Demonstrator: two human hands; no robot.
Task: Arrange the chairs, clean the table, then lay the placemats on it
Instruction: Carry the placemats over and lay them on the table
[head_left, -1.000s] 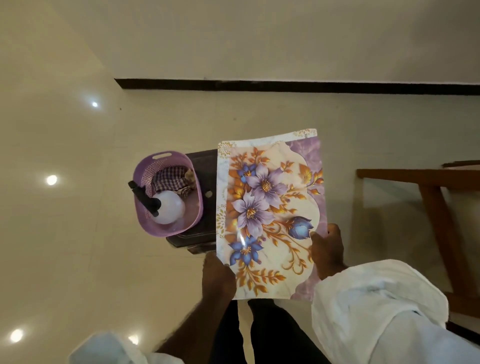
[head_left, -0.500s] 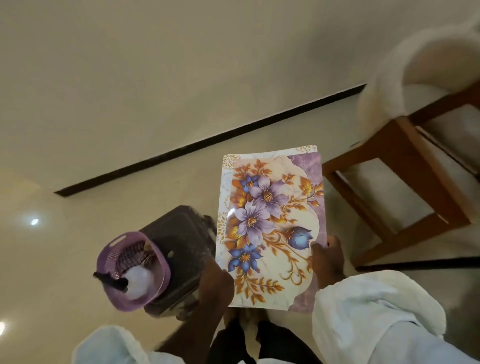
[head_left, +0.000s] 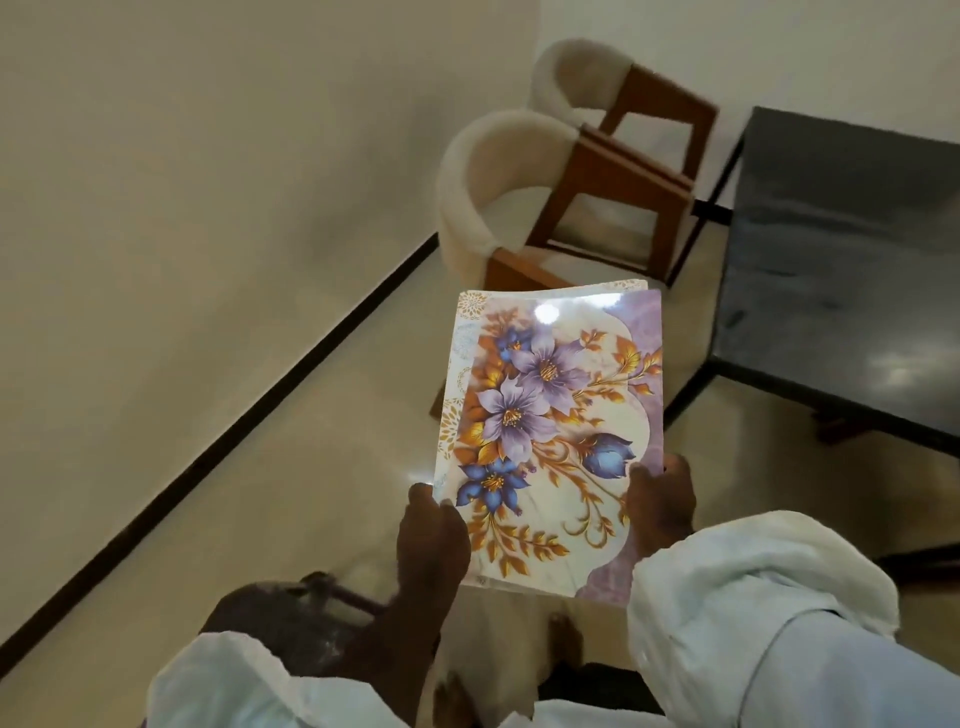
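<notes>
Holding the placemats (head_left: 550, 426) mid-frame, our left hand (head_left: 434, 535) and right hand (head_left: 662, 504) each curled round a lower side edge, we have them flat, ready for the table (head_left: 841, 270) at upper right.

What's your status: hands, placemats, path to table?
Gripping the placemats at near corners: left hand, right hand. Held up, not yet on the table. Two chairs beside the table, ahead.
</notes>
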